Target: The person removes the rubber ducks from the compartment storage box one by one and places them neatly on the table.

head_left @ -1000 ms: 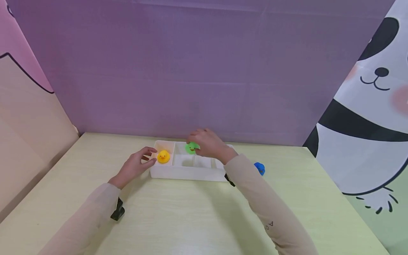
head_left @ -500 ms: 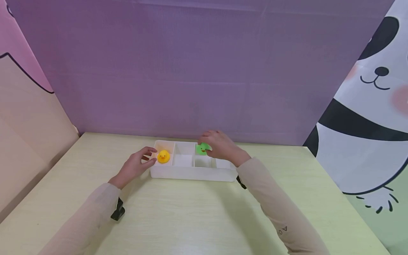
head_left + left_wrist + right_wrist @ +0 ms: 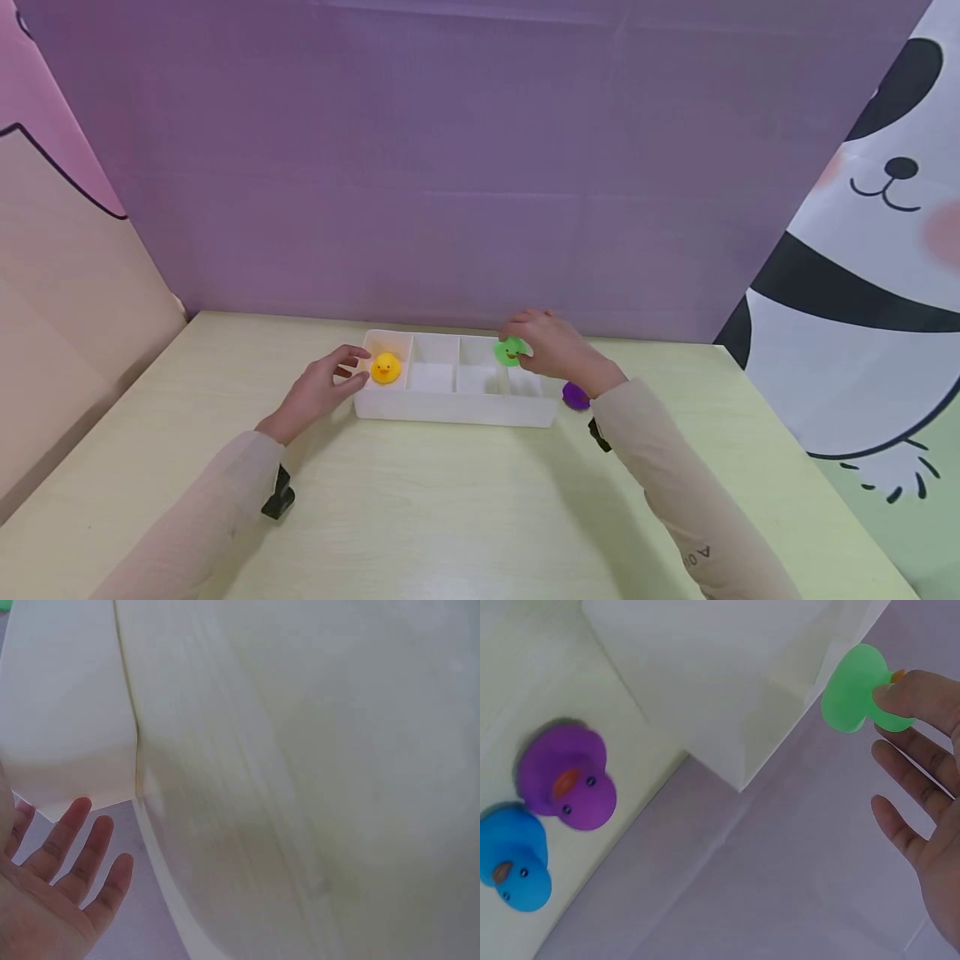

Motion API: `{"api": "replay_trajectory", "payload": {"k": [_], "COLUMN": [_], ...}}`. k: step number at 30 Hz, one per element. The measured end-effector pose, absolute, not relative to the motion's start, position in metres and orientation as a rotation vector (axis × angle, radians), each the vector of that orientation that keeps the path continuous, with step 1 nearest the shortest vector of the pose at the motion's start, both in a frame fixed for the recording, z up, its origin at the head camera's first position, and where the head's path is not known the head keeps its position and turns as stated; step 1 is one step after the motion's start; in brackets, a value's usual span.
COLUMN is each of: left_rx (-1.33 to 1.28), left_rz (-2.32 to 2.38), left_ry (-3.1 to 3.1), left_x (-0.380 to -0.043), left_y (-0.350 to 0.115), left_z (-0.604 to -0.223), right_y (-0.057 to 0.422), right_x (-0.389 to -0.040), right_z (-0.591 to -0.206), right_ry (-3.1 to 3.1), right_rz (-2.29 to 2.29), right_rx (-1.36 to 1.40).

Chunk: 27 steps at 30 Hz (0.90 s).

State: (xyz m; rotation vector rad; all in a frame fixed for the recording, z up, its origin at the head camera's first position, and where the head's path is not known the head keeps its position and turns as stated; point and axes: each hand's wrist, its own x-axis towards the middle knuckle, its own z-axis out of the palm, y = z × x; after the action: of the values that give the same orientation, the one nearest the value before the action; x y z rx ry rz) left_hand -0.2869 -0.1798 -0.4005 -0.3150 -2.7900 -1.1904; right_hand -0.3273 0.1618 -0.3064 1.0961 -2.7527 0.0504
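Observation:
My right hand [image 3: 553,346] pinches a green rubber duck [image 3: 851,688] between thumb and fingers, held above the white divided tray [image 3: 453,408] near its right end. In the head view the duck overlaps the divider before the rightmost compartment. A yellow rubber duck [image 3: 386,367] sits in the leftmost compartment. Beside that end, my left hand [image 3: 318,392] has its fingers spread and relaxed, fingertips right at the tray's rim, holding nothing. The left wrist view shows the same loose fingers [image 3: 94,851] by the tray's corner.
To the right of the tray, a purple rubber duck [image 3: 566,776] and a blue rubber duck [image 3: 514,859] lie on the light wooden table [image 3: 420,517]. My right forearm hides the blue one in the head view. A purple cloth backdrop [image 3: 480,167] rises behind the table.
My right hand has carried the green duck rightward along the tray, from over the second compartment to near the right end. The purple duck has come into sight. My left hand stays put.

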Motion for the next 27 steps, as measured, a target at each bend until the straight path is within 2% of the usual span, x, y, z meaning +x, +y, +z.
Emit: {"api": "replay_trajectory", "payload": {"k": [27], "left_rx": [-0.306], "left_rz": [-1.198], "left_ry": [-2.789], "left_x": [-0.289], "left_y": [-0.18], "left_z": [-0.404], "right_y": [0.248], "right_x": [-0.321], "right_z": [-0.314], "right_ry": [-2.749], "right_rz": [0.096], "right_rx": [0.943]}}
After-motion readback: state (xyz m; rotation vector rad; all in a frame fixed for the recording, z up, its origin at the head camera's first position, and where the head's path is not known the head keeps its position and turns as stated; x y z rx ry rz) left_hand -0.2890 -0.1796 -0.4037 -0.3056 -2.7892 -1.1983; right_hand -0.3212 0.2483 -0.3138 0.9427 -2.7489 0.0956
